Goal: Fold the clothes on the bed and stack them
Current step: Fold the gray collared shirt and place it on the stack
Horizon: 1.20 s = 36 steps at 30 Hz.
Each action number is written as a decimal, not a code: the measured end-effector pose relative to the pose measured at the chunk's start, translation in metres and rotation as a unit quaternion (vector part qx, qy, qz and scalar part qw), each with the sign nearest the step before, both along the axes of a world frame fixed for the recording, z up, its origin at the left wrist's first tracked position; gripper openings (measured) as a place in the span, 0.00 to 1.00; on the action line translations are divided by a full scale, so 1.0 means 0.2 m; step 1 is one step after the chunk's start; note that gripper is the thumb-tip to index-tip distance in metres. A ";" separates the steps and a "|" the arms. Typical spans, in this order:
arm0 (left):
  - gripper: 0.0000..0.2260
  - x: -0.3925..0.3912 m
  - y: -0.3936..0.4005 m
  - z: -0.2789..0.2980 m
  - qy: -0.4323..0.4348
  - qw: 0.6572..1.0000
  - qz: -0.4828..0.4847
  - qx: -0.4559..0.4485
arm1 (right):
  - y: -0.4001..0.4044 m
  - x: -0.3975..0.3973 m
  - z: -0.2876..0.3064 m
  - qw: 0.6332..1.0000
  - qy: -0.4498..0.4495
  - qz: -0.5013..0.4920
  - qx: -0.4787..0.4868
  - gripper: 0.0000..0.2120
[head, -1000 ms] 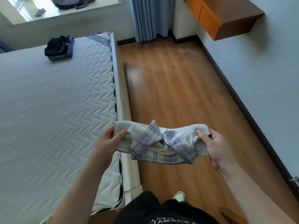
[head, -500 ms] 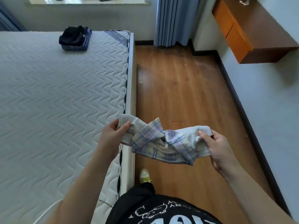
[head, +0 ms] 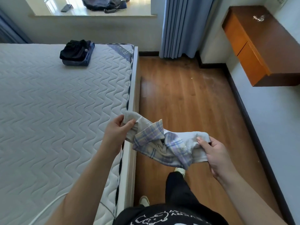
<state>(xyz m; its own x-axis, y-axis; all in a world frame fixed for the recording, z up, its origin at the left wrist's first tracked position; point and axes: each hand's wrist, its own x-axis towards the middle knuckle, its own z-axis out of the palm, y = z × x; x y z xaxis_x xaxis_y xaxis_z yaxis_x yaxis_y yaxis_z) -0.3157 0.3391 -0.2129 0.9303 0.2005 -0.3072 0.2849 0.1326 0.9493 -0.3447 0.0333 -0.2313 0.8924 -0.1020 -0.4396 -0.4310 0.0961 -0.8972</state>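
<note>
Both hands up in the air beside the bed (head: 68,101), over the wood floor (head: 181,98). Left hand (head: 116,133) curled round one end of the folded shirt (head: 162,143), thumb on top. Right hand (head: 215,151) pinching the other end, thumb pressed on the white cloth. Shirt held flat between them, white with a blue check collar facing up, not touching the bed.

Far off, near the top corner of the bed, a small stack of dark folded clothes (head: 76,53). Well apart from the shirt.

Could go wrong: the fold falling open on the way to the stack. Only the two ends held, so the middle sagging down and the loose collar flaps slipping out. Could also drop on the floor, since nothing but floor below right now. A sloppy put-down might tip the dark pile too.

Hard to see: the underside of the shirt, so no telling how neat the fold is there. Fingers of both hands tucked under the cloth, hidden. Dark stack too small to count, maybe two or three things. Something dark on the window ledge (head: 90,13), perhaps a bag.
</note>
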 end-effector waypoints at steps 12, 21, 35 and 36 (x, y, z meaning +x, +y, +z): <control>0.05 0.76 -0.26 0.08 0.015 0.998 0.028 0.063 | -0.34 1.03 0.05 0.997 -0.010 0.071 0.004 0.06; 0.07 1.26 -0.07 0.14 -0.021 0.986 0.038 0.159 | -0.14 1.73 0.08 0.994 -0.037 0.102 0.025 0.06; 0.03 2.08 0.36 0.00 -0.004 0.990 0.103 0.096 | 0.40 2.70 0.04 0.995 -0.011 0.094 0.016 0.05; 0.04 2.14 0.38 -0.01 -0.003 0.990 0.111 0.092 | 0.42 2.77 0.03 0.996 -0.009 0.089 0.016 0.05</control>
<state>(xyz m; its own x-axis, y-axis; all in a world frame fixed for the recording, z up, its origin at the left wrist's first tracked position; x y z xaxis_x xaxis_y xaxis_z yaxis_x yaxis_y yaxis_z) 0.1131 0.4147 -0.2154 0.8584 0.4527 -0.2412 0.2625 0.0162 0.9648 0.2091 0.1178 -0.2247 0.9025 0.0730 -0.4244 -0.4283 0.0484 -0.9023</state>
